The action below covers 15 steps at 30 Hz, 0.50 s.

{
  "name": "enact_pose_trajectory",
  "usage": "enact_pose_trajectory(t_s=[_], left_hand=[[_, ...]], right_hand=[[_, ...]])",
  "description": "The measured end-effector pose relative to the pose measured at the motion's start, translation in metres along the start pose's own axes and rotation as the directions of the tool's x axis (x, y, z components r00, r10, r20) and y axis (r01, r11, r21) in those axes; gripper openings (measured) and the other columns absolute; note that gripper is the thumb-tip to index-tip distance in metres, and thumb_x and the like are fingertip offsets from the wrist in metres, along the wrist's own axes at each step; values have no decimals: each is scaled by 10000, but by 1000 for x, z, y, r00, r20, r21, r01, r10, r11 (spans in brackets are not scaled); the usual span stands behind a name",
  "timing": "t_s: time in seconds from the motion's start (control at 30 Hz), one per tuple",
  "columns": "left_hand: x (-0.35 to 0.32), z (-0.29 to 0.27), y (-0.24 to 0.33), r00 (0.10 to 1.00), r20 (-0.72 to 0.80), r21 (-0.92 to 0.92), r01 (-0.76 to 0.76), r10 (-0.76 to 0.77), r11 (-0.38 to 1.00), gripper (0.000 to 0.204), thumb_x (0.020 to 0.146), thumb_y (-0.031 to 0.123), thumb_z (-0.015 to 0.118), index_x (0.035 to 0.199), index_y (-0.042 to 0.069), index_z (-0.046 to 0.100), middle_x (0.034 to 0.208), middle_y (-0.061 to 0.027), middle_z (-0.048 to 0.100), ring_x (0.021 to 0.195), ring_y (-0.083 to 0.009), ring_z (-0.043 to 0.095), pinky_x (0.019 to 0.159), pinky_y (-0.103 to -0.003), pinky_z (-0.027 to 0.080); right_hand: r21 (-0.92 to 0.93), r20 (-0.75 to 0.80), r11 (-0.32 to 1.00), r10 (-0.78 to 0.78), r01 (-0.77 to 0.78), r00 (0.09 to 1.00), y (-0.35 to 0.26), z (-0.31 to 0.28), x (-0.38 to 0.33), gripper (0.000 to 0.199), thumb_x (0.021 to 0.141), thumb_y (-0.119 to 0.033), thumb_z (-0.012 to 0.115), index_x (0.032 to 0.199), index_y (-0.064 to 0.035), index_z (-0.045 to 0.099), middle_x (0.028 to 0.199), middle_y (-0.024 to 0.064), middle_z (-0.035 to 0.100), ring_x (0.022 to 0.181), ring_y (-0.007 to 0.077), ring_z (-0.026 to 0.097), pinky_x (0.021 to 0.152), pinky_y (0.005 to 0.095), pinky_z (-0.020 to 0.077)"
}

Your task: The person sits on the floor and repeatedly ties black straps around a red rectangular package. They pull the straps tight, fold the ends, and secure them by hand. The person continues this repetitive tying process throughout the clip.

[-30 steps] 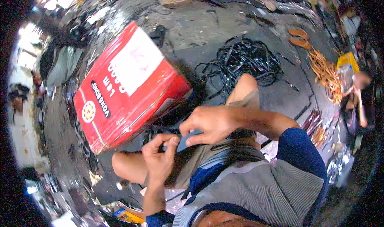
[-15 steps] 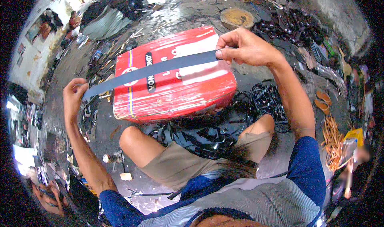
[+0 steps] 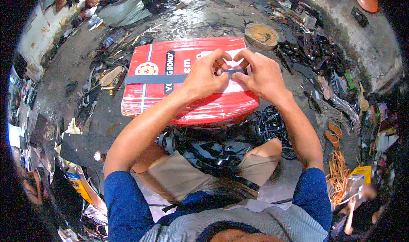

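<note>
head view: our two hands work close together over the red box (image 3: pixel 204 108)

the dark strip (image 3: pixel 157 79) lies across the top of the box, starting at its left edge and running roughly along the far edge; it passes out of sight behind our left hand (image 3: pixel 206 75) and shows again between our thumbs, near the right edge. our left fingers curl, tips near the thumb; our right hand (image 3: pixel 263 76) arches, forefinger and thumb apart. whether either pinches the strip, we cannot tell. we see a black tangle (image 3: pixel 272 125) beside the box's near right corner and a round block (image 3: pixel 262 35) beyond its far right corner.
</note>
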<state>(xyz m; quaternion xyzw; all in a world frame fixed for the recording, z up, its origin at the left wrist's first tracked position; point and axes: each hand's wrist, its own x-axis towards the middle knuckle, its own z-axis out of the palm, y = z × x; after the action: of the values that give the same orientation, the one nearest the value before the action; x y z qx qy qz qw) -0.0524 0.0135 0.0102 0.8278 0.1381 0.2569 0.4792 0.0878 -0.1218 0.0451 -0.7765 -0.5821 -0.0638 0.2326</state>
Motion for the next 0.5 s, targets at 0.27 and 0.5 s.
enact_pose_trajectory(t_s=[0.27, 0.5], left_hand=[[1, 7, -10, 968, -66, 200, -226, 243, 953, 198, 812, 140, 770, 971, 27, 742, 893, -99, 669, 786, -231, 669, 711, -368, 544], [-3, 9, -10, 965, -60, 271, -232, 257, 934, 143, 829, 146, 752, 931, 46, 764, 862, -105, 655, 768, -239, 662, 706, -367, 537]], right_hand=[[-66, -162, 960, -279, 272, 947, 17, -4, -11, 238, 787, -225, 808, 985, -105, 752, 898, 68, 666, 805, 257, 652, 740, 402, 521], [163, -120, 966, -183, 201, 976, 22, -2, -19, 175, 841, -235, 762, 926, -84, 788, 958, 115, 644, 906, 310, 667, 801, 418, 548]])
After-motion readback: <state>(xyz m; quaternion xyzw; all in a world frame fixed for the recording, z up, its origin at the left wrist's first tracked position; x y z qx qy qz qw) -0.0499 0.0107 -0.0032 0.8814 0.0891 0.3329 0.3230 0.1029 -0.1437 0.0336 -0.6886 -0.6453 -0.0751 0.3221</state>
